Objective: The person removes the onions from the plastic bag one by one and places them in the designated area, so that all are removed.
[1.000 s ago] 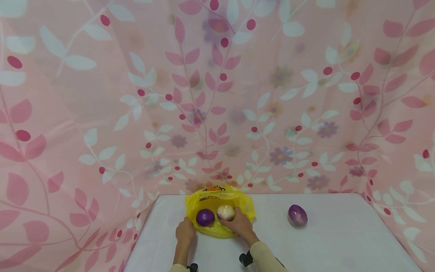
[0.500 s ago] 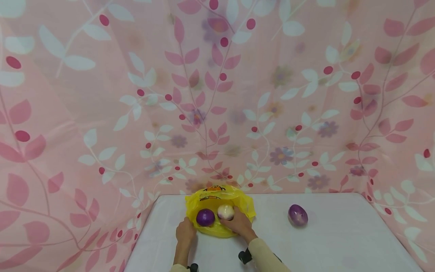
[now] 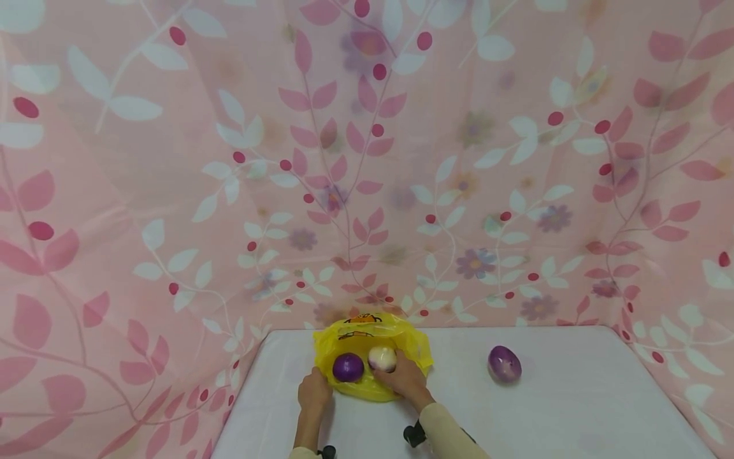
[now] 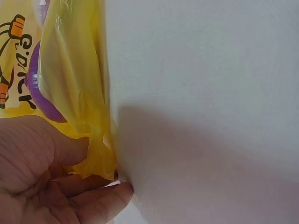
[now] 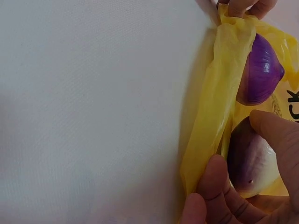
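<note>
A yellow plastic bag (image 3: 413,344) lies with its mouth facing me, a purple onion (image 3: 348,368) at the left of the opening. My left hand (image 3: 314,390) pinches the bag's left edge; in the left wrist view the thumb and fingers squeeze the gathered plastic (image 4: 96,156). At the right of the mouth, my right hand (image 3: 406,377) holds a purple-and-white onion (image 3: 382,359). The right wrist view has one digit on top of this onion (image 5: 250,158) and other fingers along the bag's rim (image 5: 205,140). How deep the onion sits is unclear.
Another purple-and-white onion (image 3: 504,364) lies apart on the white table (image 3: 579,395), to the right of the bag. A pink floral cloth (image 3: 367,159) hangs behind the table and down both sides.
</note>
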Action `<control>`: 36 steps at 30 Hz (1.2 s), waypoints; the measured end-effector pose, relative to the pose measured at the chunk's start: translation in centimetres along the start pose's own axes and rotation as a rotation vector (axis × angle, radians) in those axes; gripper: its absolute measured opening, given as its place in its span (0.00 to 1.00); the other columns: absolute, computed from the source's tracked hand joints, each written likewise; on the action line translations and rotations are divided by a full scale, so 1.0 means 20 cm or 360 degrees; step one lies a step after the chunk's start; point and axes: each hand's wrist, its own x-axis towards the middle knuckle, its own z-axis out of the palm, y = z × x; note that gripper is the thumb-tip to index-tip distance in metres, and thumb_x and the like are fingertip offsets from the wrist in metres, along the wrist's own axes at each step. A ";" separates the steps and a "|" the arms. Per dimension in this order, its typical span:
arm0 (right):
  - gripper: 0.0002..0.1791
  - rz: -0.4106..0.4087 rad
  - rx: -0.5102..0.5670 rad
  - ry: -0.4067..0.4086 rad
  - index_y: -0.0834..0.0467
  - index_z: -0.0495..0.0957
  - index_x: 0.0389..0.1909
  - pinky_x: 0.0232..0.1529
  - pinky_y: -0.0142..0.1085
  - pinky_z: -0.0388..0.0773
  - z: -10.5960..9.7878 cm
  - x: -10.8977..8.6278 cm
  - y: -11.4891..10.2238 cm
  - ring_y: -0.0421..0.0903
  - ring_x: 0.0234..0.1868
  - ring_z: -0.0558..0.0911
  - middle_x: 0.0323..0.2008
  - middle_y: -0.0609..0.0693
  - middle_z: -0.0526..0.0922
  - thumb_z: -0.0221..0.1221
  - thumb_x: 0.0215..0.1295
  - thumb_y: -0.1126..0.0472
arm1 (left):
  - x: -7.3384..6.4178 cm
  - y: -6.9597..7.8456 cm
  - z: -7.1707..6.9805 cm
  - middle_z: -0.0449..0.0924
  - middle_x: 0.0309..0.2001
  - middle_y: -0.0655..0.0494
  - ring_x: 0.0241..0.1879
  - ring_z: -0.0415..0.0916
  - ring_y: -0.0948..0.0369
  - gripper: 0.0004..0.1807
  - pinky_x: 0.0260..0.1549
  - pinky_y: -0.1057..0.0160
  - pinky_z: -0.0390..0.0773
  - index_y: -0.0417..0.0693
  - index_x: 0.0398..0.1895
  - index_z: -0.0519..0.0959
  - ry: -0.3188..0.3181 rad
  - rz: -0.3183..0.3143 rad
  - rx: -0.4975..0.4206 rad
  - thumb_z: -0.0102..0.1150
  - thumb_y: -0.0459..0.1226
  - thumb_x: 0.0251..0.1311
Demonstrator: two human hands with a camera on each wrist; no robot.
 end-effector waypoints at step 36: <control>0.41 -0.0034 0.0046 -0.0139 0.61 0.71 0.56 0.31 0.39 0.76 -0.12 -0.06 0.03 0.47 0.33 0.75 0.40 0.51 0.78 0.71 0.50 0.38 | -0.01 0.02 -0.01 0.73 0.24 0.45 0.25 0.74 0.49 0.08 0.30 0.50 0.77 0.31 0.34 0.72 -0.0046 -0.0043 -0.0029 0.61 0.25 0.54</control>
